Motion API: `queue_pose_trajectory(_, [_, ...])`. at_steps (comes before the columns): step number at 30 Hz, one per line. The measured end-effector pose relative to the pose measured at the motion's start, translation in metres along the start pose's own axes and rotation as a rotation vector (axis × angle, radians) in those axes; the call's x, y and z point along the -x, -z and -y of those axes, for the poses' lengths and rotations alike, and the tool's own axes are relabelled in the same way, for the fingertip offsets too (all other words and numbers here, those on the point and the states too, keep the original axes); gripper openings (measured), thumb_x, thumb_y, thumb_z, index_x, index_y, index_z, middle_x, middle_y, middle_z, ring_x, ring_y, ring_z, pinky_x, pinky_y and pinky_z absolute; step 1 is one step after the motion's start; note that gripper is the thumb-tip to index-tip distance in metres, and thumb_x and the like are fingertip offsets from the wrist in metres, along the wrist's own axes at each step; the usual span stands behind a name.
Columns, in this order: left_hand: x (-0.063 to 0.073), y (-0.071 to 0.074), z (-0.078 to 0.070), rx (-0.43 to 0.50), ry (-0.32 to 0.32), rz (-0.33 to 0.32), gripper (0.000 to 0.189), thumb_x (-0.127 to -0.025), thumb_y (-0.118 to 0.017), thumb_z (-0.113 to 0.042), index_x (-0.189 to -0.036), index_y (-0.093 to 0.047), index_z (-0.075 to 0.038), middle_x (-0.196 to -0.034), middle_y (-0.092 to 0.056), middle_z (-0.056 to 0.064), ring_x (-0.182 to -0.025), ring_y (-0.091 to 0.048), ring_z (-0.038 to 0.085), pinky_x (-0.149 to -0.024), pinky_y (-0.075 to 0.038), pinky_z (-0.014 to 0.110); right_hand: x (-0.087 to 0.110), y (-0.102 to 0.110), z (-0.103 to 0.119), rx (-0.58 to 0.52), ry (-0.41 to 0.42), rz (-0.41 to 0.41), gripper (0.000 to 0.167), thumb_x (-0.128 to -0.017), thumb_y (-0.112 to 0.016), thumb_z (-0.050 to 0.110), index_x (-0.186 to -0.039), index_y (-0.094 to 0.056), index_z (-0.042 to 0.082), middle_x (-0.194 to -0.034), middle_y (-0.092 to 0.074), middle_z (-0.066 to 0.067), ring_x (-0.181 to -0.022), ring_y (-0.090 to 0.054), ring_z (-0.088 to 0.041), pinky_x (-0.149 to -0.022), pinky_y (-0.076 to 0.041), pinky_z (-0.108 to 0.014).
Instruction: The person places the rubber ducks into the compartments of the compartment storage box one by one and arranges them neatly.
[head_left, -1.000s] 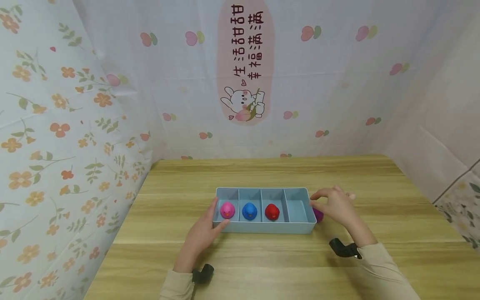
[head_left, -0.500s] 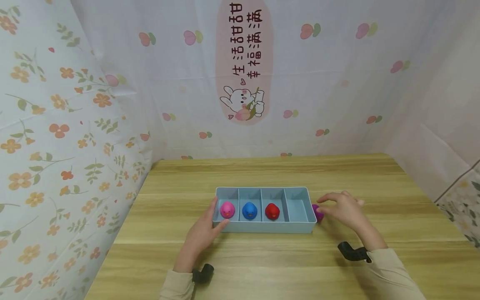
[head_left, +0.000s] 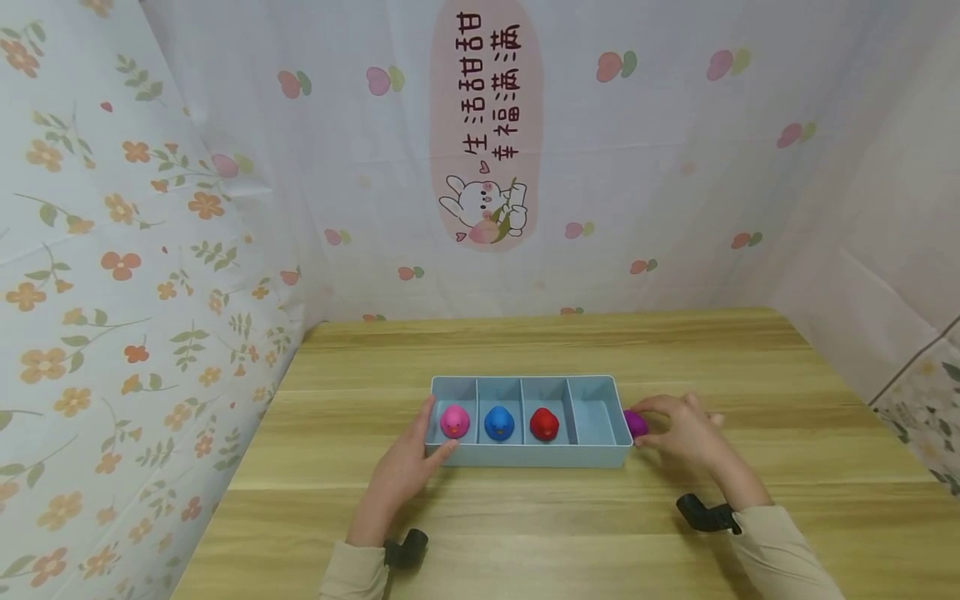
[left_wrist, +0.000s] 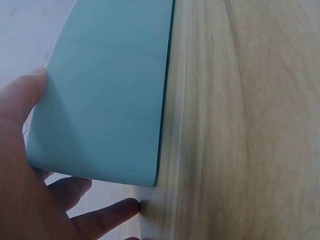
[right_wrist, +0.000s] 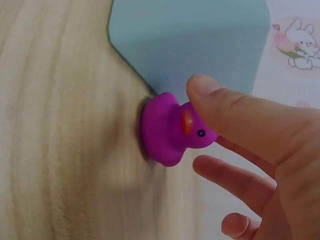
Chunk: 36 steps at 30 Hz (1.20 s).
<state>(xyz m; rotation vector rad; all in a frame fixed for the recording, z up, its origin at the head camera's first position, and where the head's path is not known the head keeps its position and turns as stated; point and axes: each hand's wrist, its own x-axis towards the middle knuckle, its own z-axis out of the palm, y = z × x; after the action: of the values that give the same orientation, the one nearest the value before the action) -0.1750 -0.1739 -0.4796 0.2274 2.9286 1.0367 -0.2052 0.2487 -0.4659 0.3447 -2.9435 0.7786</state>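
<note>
A pale blue box with dividers [head_left: 517, 454] lies lengthwise on the wooden table. My left hand [head_left: 405, 467] holds its near left corner, thumb on the front rim and fingers along the left end. A pink rubber duck [head_left: 454, 422], a blue rubber duck [head_left: 499, 423] and a red rubber duck [head_left: 544, 424] sit in the first three compartments from the left; the rightmost has none. Outside the right end, a purple rubber duck [right_wrist: 165, 129] stands upright on the table. My right hand [head_left: 686, 433] pinches its head, thumb on the near side, index finger partly hidden behind.
The wooden table [head_left: 510, 517] runs back to a printed cloth [head_left: 525, 283]. Flowered cloth [head_left: 135, 333] hangs on the left, and a pale cloth [head_left: 862, 250] borders the right side.
My right hand has moved slightly right and down, from above the box's right end to around the purple duck. The left hand, the box and its ducks stay in place.
</note>
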Motion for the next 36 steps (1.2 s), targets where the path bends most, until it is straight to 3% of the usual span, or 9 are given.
queue_pose_trajectory(14, [0.000,0.000,0.000,0.012,-0.002,0.001,0.081,-0.092,-0.057,-0.048,-0.154,-0.017,-0.015,-0.153,-0.033,0.017,-0.137,-0.037,0.038,-0.111,-0.032,0.053,0.002,-0.015,-0.007,0.001,-0.007,-0.029,0.046,-0.069,-0.083,0.023,-0.113,-0.070,0.016,-0.120,-0.067,-0.012,-0.084,-0.038,-0.020,-0.068,-0.019,-0.044])
queue_pose_trajectory(27, [0.000,0.001,0.001,0.023,-0.011,0.006,0.084,-0.091,-0.056,-0.052,-0.154,-0.016,-0.014,-0.153,-0.032,0.017,-0.138,-0.035,0.037,-0.112,-0.031,0.052,0.001,-0.021,-0.008,-0.032,-0.001,-0.070,0.036,-0.072,-0.082,0.021,-0.106,-0.072,0.016,-0.109,-0.071,-0.012,-0.081,-0.039,-0.019,-0.067,-0.019,-0.044])
queue_pose_trajectory(36, [-0.002,0.000,0.002,0.018,-0.011,0.002,0.082,-0.092,-0.056,-0.049,-0.154,-0.016,-0.014,-0.153,-0.032,0.017,-0.138,-0.035,0.037,-0.112,-0.031,0.052,0.000,-0.012,-0.006,-0.014,-0.032,-0.077,0.037,-0.073,-0.082,0.024,-0.107,-0.071,0.013,-0.104,-0.071,-0.015,-0.083,-0.040,-0.021,-0.069,-0.021,-0.046])
